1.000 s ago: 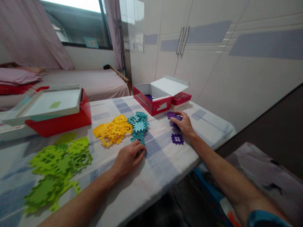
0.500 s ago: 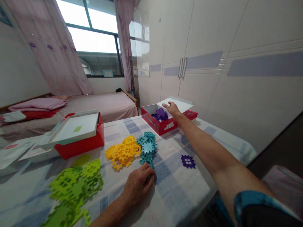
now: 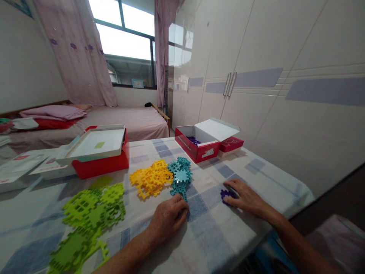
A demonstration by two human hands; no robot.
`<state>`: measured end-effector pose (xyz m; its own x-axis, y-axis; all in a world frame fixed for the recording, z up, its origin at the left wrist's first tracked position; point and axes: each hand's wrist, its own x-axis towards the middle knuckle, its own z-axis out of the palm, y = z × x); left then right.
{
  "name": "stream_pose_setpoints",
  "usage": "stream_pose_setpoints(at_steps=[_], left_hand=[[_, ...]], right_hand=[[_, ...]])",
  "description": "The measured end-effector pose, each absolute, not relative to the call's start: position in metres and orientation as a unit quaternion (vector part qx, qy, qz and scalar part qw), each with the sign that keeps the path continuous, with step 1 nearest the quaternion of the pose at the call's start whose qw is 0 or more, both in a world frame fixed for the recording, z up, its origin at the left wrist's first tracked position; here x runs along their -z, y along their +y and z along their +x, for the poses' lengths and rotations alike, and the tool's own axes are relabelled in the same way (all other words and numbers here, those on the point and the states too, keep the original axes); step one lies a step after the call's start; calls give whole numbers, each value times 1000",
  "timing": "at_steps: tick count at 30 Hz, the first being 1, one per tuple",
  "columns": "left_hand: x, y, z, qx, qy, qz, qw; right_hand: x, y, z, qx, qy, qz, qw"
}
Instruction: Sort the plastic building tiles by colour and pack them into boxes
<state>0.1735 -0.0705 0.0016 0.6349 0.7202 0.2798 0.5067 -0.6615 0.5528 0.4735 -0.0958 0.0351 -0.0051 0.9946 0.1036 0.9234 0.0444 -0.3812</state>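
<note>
My right hand (image 3: 246, 198) is down at the right of the table, thumb and fingers round the edges of a flat dark purple interlocking toy piece (image 3: 226, 195). The hand covers part of that piece. My left hand (image 3: 170, 214) rests on the cloth in a loose fist, with nothing showing in it. Just beyond its knuckles lies a heap of teal pieces (image 3: 182, 176), touching a heap of yellow pieces (image 3: 152, 178). Green pieces (image 3: 82, 217) spread to the left of my left forearm. More purple pieces (image 3: 193, 140) lie inside an uncovered red box (image 3: 196, 152).
Behind the heaps at left stands a red box (image 3: 105, 167) with a white tray-like lid on it. White packaging (image 3: 23, 167) lies farther left. A smaller red box (image 3: 232, 144) sits beside the purple pieces' box. A checked cloth (image 3: 205, 236) covers the table; wardrobe doors rise behind.
My right hand has come back from above the red box to the single purple piece. The purple pieces in the box now sit lower. My left hand stays put; the view has shifted slightly.
</note>
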Motion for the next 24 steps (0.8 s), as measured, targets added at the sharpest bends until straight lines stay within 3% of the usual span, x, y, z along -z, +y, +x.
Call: stream_pose_setpoints(at_steps=[4, 12, 19, 24], left_hand=[[0, -71, 173, -244, 352, 879, 211], [4, -69, 173, -244, 354, 876, 219], [3, -68, 173, -247, 356, 872, 229], [0, -69, 174, -247, 356, 872, 228]], right_hand=[[-29, -105, 470, -103, -704, -683, 164], [-25, -105, 467, -122, -660, -707, 223], [-35, -124, 460, -106, -690, -695, 171], [-50, -94, 465, -122, -668, -681, 274]])
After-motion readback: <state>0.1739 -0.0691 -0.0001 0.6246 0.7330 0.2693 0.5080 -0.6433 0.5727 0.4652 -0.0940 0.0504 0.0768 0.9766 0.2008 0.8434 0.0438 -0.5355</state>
